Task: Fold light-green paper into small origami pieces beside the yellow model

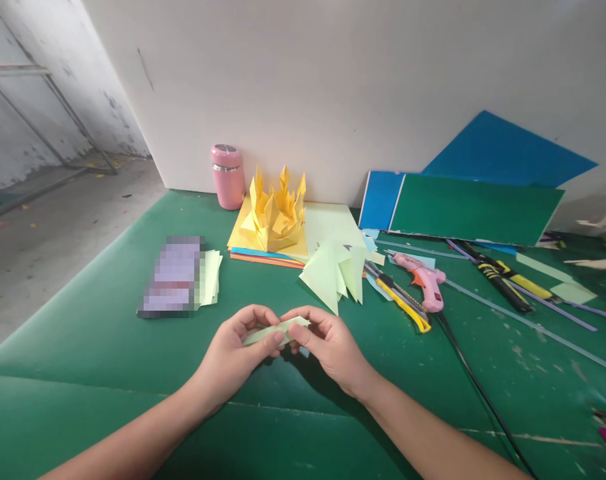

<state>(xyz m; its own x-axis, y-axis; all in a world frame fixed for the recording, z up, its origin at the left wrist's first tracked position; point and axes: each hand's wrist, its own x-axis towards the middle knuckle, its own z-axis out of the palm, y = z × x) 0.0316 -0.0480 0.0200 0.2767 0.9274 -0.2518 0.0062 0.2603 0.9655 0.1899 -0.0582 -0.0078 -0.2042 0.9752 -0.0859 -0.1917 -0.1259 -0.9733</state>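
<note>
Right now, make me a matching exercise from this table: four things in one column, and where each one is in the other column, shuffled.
Things:
1. flask
2. paper crown
3. folded green paper
4. glue gun

Places:
A. on the stack of coloured sheets
B. next to the yellow knife
C. pinched between the left hand and right hand
D. upright at the wall, beside the paper crown

Pairs: 1-D, 2-A, 3-C, 4-B.

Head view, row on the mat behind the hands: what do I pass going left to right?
pink flask → yellow paper crown → pale green paper triangles → pink glue gun → black and yellow cutter. The yellow utility knife overlaps the glue gun: left out. In front, left hand and right hand pinch a folded pale green strip.
</note>
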